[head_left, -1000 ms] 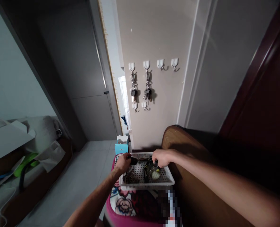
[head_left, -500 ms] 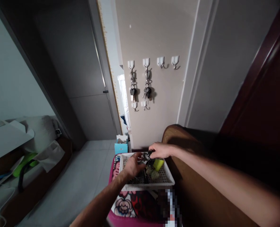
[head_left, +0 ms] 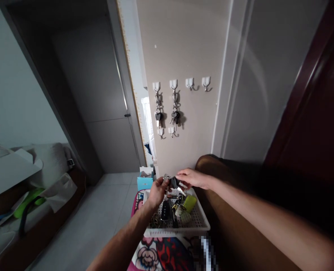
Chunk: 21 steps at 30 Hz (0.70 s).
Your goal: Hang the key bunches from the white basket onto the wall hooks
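Observation:
A bunch of keys (head_left: 174, 183) with a black key head is held up between my two hands, above the back of a white plastic basket (head_left: 205, 222). My left hand (head_left: 157, 192) pinches the metal end of the bunch. From the other side, my right hand (head_left: 193, 178) has its fingers closed at the keys. In the basket below lie a black car key fob (head_left: 165, 210), a yellow-green case (head_left: 190, 203), pale round balls (head_left: 185, 217) and more metal rings (head_left: 155, 221).
On the wall ahead, two key bunches hang from white hooks (head_left: 173, 84), with several other hooks around them. The basket rests on a flower-patterned pink surface (head_left: 147, 256). Behind it stands a blue box (head_left: 145, 182); a brown curved piece of furniture (head_left: 212, 167) is to the right.
Both hands have risen out of the basket, lifting a bunch of keys, so the fob and other contents now show. The view has tilted up slightly.

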{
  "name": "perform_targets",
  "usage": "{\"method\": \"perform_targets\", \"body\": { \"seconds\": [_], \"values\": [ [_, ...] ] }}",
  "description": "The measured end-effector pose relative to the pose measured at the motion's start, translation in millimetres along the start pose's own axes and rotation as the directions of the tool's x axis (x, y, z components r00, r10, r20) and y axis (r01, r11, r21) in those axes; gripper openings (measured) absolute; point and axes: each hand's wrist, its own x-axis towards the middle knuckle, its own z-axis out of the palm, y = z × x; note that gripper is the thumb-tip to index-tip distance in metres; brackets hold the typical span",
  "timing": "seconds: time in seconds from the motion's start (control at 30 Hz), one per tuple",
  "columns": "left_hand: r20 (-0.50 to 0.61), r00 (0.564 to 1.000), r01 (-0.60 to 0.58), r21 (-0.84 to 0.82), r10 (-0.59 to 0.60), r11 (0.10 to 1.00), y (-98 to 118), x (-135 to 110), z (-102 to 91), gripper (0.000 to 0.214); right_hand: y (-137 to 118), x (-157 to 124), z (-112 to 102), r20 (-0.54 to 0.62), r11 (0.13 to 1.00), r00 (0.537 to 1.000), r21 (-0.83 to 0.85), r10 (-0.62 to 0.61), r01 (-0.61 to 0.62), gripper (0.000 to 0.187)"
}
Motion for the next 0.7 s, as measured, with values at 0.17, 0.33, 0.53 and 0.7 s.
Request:
{"method": "perform_targets", "body": {
  "seconds": [0.17, 0.33, 0.53, 0.7],
  "values": [
    [-0.002, 1.0, -0.004, 0.012, 0.004, 1.0, 2, 1, -6.9, 0.027, -3, -3, 1, 0.036, 0.998, 0.999, 0.041, 0.038, -0.039, 0.016],
    [0.013, 1.0, 0.008, -0.057, -0.007, 0.998, 9, 0, -4.8, 0.023, -5, -6, 5, 0.078, 1.0, 0.997, 0.001, 0.01, -0.01, 0.02],
    [-0.041, 0.998, 0.047, -0.148, -0.053, 0.988, 13, 1, -2.8, 0.029, -9, -9, 11, 0.126, 0.996, 0.992, 0.087, -0.001, -0.01, 0.023],
    [-0.134, 0.99, -0.045, -0.1, 0.031, 0.994, 13, 1, -4.8, 0.032, -12, -10, 15, 0.054, 0.98, 0.998, 0.198, -0.012, 0.001, 0.025]
  ]
}}
